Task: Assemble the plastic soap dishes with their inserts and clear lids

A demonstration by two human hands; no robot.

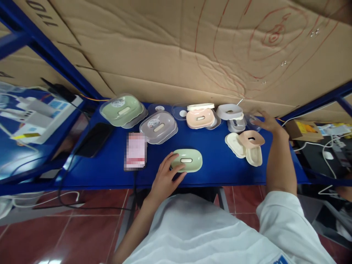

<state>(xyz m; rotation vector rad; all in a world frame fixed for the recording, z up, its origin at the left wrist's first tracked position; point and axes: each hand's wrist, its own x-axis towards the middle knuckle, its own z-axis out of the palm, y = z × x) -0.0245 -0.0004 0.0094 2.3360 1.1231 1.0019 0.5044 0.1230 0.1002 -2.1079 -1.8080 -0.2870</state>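
A light green oval plastic dish (pixel 194 165) with a cream bar in its centre lies flat near the front of the blue table. My left hand (pixel 165 178) grips its left end, with the fingers curled over the rim and the thumb along the near side. Far to the right, my right hand (pixel 266 121) reaches toward the back of the table. Its fingers are smeared by motion beside a clear plastic cover (pixel 253 123), and whether they touch it I cannot tell. Just nearer lie a peach piece with a slot (pixel 254 138) and cream trays (pixel 235 145).
At the back stand a green covered box (pixel 121 112), a grey covered box (pixel 162 128), a peach dish (pixel 199 119) and a grey oval piece (pixel 229 111). A phone (pixel 136 151) and a dark slab (pixel 95 139) lie left. Cardboard (pixel 154 55) walls the back.
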